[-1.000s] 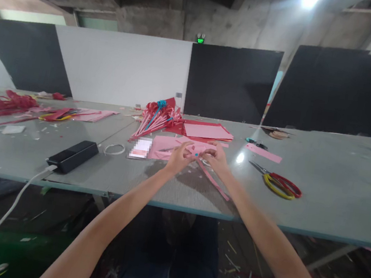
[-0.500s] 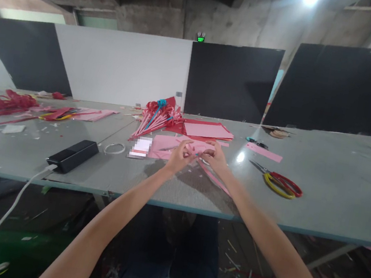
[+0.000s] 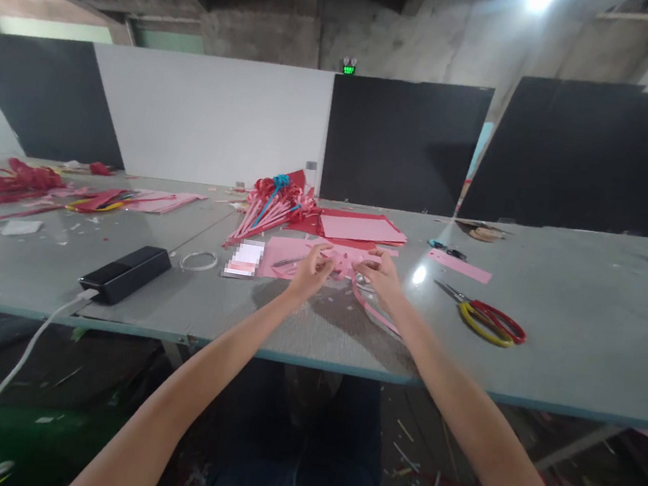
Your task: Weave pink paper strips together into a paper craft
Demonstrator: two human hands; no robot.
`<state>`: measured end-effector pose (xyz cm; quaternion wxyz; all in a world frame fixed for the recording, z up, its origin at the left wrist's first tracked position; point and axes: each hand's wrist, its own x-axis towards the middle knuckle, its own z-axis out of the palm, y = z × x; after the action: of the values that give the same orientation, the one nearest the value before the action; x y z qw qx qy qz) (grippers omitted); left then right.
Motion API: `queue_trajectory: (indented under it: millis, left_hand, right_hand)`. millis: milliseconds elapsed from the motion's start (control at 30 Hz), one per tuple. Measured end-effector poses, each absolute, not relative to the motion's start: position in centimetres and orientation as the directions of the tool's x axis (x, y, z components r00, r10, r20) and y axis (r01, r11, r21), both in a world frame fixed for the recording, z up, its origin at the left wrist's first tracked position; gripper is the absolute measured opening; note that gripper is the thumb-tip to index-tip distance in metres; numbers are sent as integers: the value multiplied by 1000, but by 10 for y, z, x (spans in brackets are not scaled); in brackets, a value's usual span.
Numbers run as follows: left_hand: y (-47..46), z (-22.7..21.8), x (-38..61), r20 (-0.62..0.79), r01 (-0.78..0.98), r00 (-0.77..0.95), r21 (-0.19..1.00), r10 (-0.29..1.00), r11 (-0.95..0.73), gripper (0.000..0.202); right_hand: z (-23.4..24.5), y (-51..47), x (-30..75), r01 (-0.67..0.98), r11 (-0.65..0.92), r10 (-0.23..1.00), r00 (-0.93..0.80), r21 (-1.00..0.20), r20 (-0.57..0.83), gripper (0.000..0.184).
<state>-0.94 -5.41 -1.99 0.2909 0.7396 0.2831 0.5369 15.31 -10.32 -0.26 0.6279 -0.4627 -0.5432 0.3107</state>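
Between both hands is a small pink paper piece (image 3: pixel 344 263), folded or looped, with a long pink paper strip (image 3: pixel 372 309) trailing down to the right. My left hand (image 3: pixel 313 271) pinches its left side, thumb and fingers closed. On the right side, my right hand (image 3: pixel 382 278) grips it the same way. Underneath lies a pink paper sheet (image 3: pixel 282 248) with what looks like a thin metal tool on it, partly behind my left hand. A stack of pink and red paper (image 3: pixel 363 228) sits just beyond the hands.
Scissors with red and yellow handles (image 3: pixel 488 320) lie on the right. A black power bank (image 3: pixel 128 274) with a white cable, a coil of white wire (image 3: pixel 198 261) and a phone-like card (image 3: pixel 244 259) are on the left. Ribbon-topped pink sticks (image 3: pixel 272 203) lie behind.
My hands have spread slightly apart, and more of the pink piece shows between them. The trailing strip now bends in a rounder curve. A bit of blue between the fingertips is no longer visible.
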Motion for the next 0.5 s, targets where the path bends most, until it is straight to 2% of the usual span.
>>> queue_trajectory:
  millis: [167, 267, 367, 500]
  left_hand:
    - [-57, -17, -10, 597, 33, 335, 766, 729, -642, 41]
    - [-56, -16, -10, 593, -9, 311, 783, 742, -622, 44]
    - [-49, -16, -11, 613, -46, 198, 785, 765, -618, 38]
    - [-34, -13, -16, 625, -131, -61, 768, 778, -627, 32]
  right_hand:
    - [-4, -103, 154, 162, 400, 891, 162, -902, 424, 34]
    - [-5, -100, 155, 205, 430, 857, 213, -879, 469, 28]
    - [-7, -93, 161, 212, 459, 794, 337, -863, 505, 27]
    - [-12, -76, 173, 249, 481, 725, 425, -840, 542, 25]
